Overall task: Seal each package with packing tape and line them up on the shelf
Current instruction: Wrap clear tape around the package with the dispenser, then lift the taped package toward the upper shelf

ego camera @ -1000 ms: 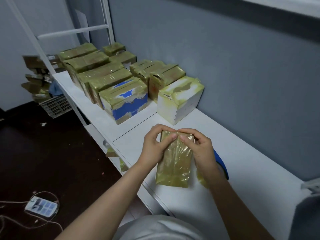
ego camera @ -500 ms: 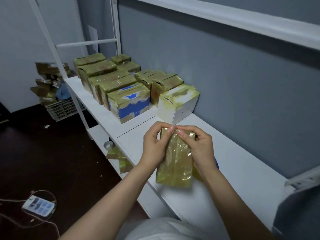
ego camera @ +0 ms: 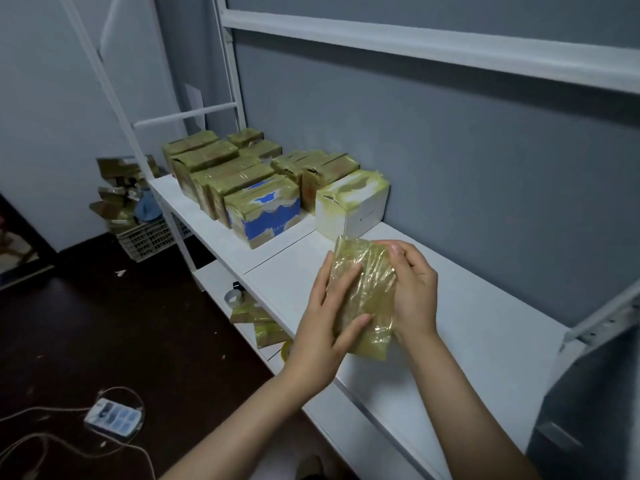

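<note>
A small package [ego camera: 372, 292] wrapped in yellowish clear tape is held upright above the white shelf [ego camera: 467, 323]. My left hand [ego camera: 322, 327] lies flat on its front face, fingers and thumb stretched over the tape. My right hand [ego camera: 415, 292] grips its right side, fingers curled over the top right corner. Farther left on the shelf stand several taped packages in two rows, the nearest being a blue and white box [ego camera: 266, 213] and a white box [ego camera: 360, 209].
A grey tape roll [ego camera: 233, 297] and some taped packets lie on the lower shelf. An upper shelf beam [ego camera: 415, 46] crosses overhead. A plastic crate [ego camera: 149, 237] with cardboard stands at the far left. A power strip [ego camera: 112, 415] with cables lies on the dark floor.
My left hand has slid from the package's top edge down onto its front face. My right hand stays at the top right. The view has tilted up.
</note>
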